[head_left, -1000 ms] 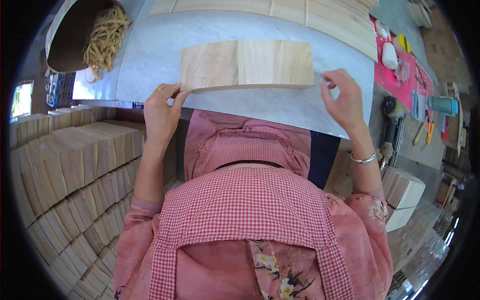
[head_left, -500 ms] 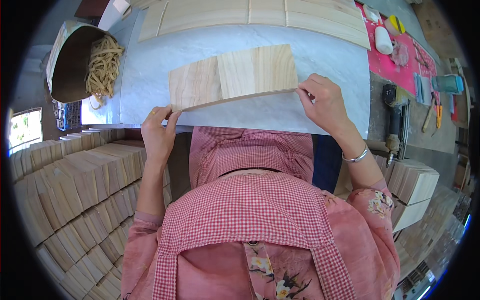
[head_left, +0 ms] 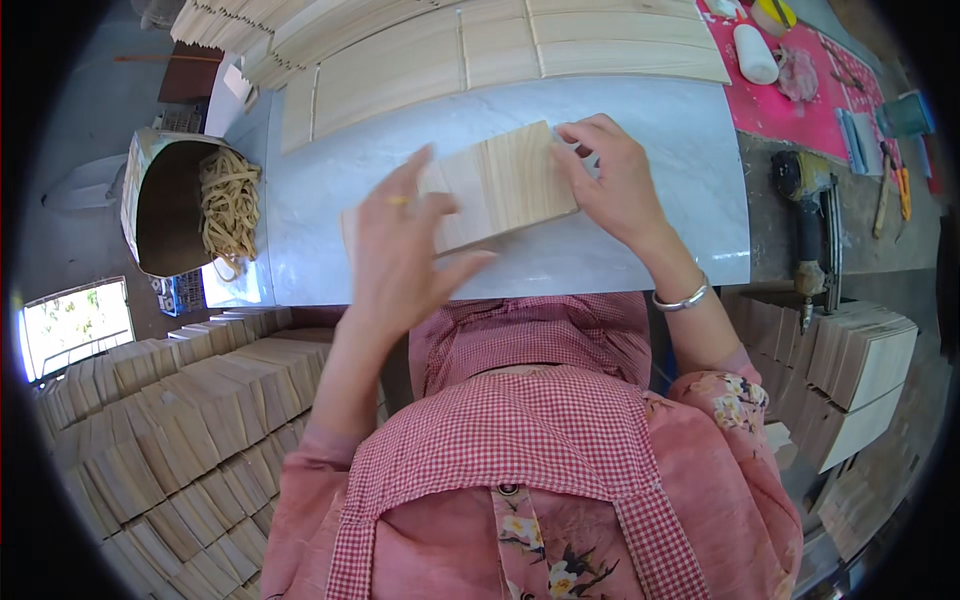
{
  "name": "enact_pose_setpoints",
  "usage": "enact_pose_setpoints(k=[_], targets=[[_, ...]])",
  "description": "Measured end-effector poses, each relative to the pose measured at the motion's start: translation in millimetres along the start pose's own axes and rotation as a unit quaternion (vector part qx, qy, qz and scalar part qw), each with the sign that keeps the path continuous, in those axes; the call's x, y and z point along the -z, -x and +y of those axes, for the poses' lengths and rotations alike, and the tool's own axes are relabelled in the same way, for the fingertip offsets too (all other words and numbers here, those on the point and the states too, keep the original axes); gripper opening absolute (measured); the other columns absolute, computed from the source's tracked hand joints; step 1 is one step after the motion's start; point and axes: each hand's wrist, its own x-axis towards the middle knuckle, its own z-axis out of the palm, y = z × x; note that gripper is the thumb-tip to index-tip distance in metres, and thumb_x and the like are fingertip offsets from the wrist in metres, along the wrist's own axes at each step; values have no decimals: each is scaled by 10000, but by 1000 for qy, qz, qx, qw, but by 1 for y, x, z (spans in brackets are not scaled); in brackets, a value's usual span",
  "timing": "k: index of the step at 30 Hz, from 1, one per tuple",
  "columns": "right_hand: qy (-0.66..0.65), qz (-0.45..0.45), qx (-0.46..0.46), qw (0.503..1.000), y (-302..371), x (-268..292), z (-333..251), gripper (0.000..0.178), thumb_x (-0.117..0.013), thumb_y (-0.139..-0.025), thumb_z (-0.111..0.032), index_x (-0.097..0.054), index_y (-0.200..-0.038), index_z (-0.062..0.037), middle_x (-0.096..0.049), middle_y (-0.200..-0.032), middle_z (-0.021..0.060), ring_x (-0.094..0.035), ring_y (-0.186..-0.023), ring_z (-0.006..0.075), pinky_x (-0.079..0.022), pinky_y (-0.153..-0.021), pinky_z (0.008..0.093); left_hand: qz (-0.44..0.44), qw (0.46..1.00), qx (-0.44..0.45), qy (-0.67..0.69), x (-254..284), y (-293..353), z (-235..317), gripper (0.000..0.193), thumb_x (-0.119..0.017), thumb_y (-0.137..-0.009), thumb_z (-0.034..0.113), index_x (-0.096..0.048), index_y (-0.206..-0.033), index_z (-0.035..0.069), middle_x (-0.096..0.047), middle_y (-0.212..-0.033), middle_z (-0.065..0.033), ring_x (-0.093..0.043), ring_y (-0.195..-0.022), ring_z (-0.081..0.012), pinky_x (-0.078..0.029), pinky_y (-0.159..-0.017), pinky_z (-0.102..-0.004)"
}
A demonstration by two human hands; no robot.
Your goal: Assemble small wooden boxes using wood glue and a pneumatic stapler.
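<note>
A pale wooden board with several streaked grain bands lies at a slant on a white marbled tabletop. My left hand is over the board's left part, its fingers spread and smeared by motion; it hides much of that end. At the upper right corner, the thumb and forefinger of my right hand pinch the board's edge. A silver bangle circles my right wrist.
Grooved wooden panels lie along the table's far side. Left is an open container beside tan bands. Stacked wooden pieces fill the lower left. A nail-gun-like tool and a white bottle are right.
My left hand has left the board's lower left corner and swept up and right over it, fingers opening. My right hand has shifted to the board's upper right corner. The view has also shifted.
</note>
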Motion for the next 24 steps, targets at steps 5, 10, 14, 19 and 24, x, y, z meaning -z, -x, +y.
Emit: enact_pose_setpoints(k=[5,10,14,19,24], targets=[[29,14,-12,999,-5,-18,6,158,-685,-864,-124,-717,-980,-22,-630,-898,79,-597,-762,235,-499,-681,331,-7,998,-49,41,-46,-34,4,475,-868,-683,358,-578,-934,78,-440,-1484,-207,-430,-1343,-388,-326,-1107,-504],[38,27,-24,999,-4,-23,5,109,-693,-846,-112,-700,-918,-30,-606,-869,75,-589,-763,241,-499,-680,337,-20,996,-35,77,-59,-44,2,457,-878,-645,295,-542,-874,86,-463,-1454,-204,-444,-1311,-384,-316,-1105,-490],[67,39,-6,997,-4,-25,0,74,-691,-833,-98,-675,-866,-34,-590,-856,76,-581,-754,246,-499,-676,342,-3,993,-24,112,-65,-45,1,450,-872,-618,259,-523,-842,85,-480,-1421,-205,-458,-1281,-384,-313,-1098,-498],[123,49,35,991,-6,-26,-7,61,-684,-822,-78,-643,-823,-33,-577,-849,78,-574,-753,249,-499,-672,348,32,989,-31,143,-71,-44,0,441,-860,-596,242,-513,-819,87,-492,-1393,-202,-466,-1248,-387,-306,-1094,-512],[129,51,50,989,-7,-26,-5,64,-678,-822,-69,-630,-812,-27,-574,-849,83,-572,-750,253,-501,-668,352,31,987,-29,155,-69,-45,3,413,-842,-612,261,-527,-813,84,-496,-1383,-206,-465,-1217,-396,-289,-1100,-533]])
